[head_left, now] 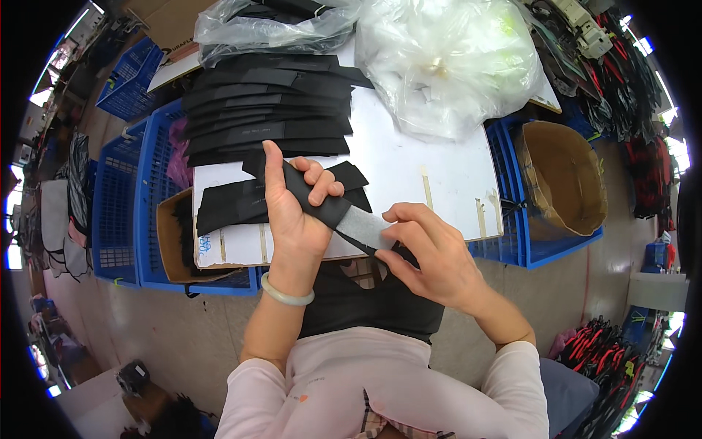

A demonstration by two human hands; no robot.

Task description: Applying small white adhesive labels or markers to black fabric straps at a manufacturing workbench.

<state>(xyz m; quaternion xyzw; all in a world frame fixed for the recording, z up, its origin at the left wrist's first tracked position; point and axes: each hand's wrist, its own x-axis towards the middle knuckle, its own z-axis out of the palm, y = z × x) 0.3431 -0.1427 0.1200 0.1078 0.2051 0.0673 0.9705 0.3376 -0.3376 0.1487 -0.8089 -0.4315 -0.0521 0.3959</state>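
Note:
My left hand [296, 201] is wrapped round a black fabric strip [322, 203], thumb stretched along it toward the far side. A pale grey patch [363, 227] shows on the strip's near right end. At that end the fingers of my right hand [431, 252] close on the strip, thumb below and fingers above. Just behind my left hand, a few loose black strips [234, 203] lie on the white table [398, 164]. Farther back is a stack of similar black strips [270, 110], fanned out in overlapping rows.
A big clear plastic bag [446, 66] with white contents sits at the back right, and another clear bag [274, 33] holds black pieces. Blue crates [117, 212] flank the table. One cardboard box [563, 183] stands in the right crate, another [164, 245] at the left.

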